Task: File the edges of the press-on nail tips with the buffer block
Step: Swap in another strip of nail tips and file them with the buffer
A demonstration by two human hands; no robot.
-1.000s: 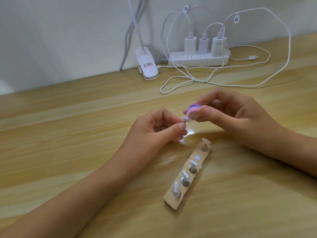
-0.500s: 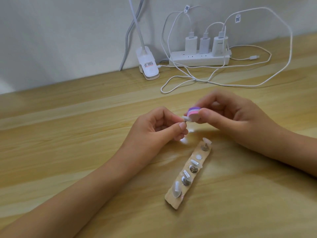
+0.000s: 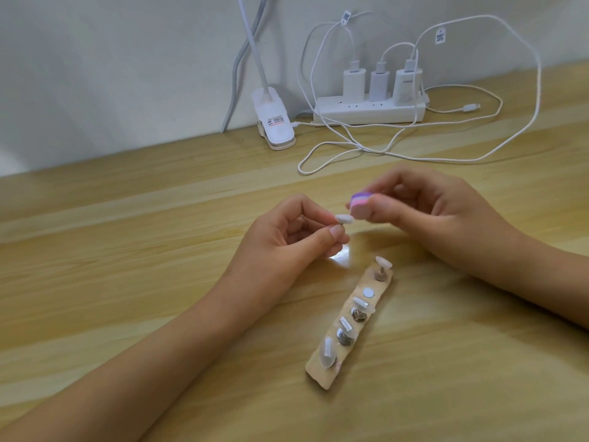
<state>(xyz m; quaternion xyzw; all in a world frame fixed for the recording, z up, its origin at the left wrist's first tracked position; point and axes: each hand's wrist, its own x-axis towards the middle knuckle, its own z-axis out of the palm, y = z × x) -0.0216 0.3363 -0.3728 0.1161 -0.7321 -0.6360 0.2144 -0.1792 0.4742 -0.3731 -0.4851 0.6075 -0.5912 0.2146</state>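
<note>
- Left hand (image 3: 287, 247): thumb and forefinger pinch one nail tip (image 3: 345, 219) above the table (image 3: 127, 250). Its long axis is near level, and its free end points at the right hand (image 3: 430, 224).
- Right hand: thumb and fingers pinch the buffer block (image 3: 363, 205), purple layer up, pink beneath. Its lower corner is at the tip's free end; contact not certain.
- Holder strip (image 3: 322, 374): flat on the table below the hands, long axis running near-left to far-right.
- Count on the strip: four mounted nail tips (image 3: 327, 352) and one bare round pad (image 3: 368, 293). Five tips in all.
- Rear: power strip (image 3: 369, 111) with three chargers (image 3: 353, 82).
- Writing: clip lamp base (image 3: 275, 129) label and two cable tags (image 3: 440, 36) too blurred to read.
</note>
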